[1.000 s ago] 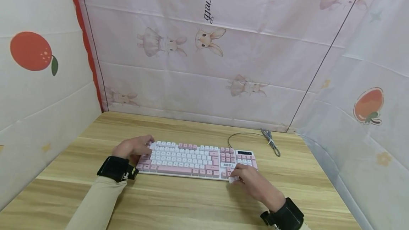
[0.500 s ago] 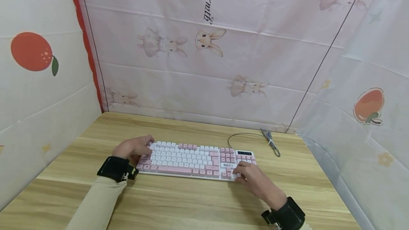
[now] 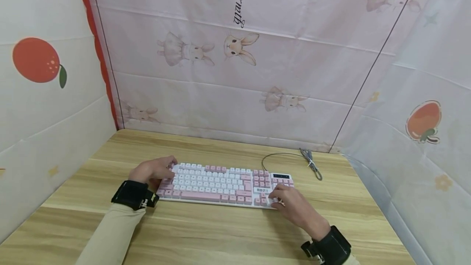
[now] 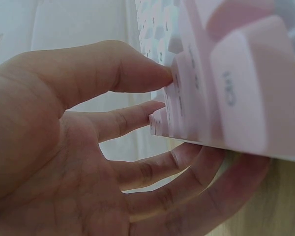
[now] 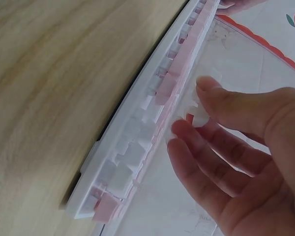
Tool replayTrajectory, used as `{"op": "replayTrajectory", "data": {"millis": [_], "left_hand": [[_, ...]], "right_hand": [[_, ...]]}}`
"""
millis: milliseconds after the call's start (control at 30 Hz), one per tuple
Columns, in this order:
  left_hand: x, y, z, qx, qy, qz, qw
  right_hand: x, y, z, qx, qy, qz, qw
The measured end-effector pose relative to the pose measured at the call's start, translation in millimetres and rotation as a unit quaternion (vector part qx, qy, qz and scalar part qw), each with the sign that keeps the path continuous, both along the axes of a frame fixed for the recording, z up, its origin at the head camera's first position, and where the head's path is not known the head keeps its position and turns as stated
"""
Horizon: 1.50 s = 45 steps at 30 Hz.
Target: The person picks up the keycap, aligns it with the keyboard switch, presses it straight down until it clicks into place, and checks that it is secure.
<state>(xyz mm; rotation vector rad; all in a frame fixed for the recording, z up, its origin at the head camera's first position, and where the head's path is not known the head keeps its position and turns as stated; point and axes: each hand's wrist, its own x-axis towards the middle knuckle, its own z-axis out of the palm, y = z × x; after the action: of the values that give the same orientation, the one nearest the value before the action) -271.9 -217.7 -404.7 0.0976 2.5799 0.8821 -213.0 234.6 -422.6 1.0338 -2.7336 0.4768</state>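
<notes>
A pink-and-white keyboard [image 3: 206,185] lies on the wooden table. My left hand [image 3: 152,169] grips its left end. In the left wrist view, the thumb [image 4: 137,71] presses the side of the pink keys near the Ctrl key [image 4: 243,88], while several fingers reach the edge and underside. Over the keyboard's front right part, my right hand [image 3: 292,205] pinches a small white keycap [image 5: 201,117] between thumb and fingertips. In the right wrist view the keycap is apart from the key rows, its underside partly covered by fingers.
A grey cable [image 3: 281,154] runs from the keyboard's back edge to a tied bundle [image 3: 312,165] at the back right. Printed cloth walls [image 3: 206,105] stand behind and at both sides of the table [image 3: 206,236].
My right hand has moved slightly right and up over the keyboard's corner with the white keycap, which showed in front of the edge earlier. The left hand keeps its place.
</notes>
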Motion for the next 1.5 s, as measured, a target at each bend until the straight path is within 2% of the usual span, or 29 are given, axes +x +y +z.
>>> {"op": "replayTrajectory", "data": {"millis": [400, 767, 1100, 1500], "left_hand": [[-0.2, 0.3, 0.1, -0.002, -0.003, 0.003, 1.0000], [-0.6, 0.4, 0.2, -0.015, 0.007, -0.004, 0.9999], [-0.6, 0.1, 0.4, -0.019, 0.004, -0.002, 0.9998], [-1.6, 0.0, 0.9, -0.020, 0.017, -0.017, 0.9995]], "right_hand": [[-3.4, 0.5, -2.2, 0.005, 0.025, -0.017, 0.9995], [-3.7, 4.8, -2.6, -0.013, 0.014, -0.021, 0.9996], [-6.0, 8.3, -4.2, -0.007, 0.026, -0.028, 0.9992], [-7.5, 11.9, -3.5, -0.009, 0.020, -0.038, 0.9990]]}}
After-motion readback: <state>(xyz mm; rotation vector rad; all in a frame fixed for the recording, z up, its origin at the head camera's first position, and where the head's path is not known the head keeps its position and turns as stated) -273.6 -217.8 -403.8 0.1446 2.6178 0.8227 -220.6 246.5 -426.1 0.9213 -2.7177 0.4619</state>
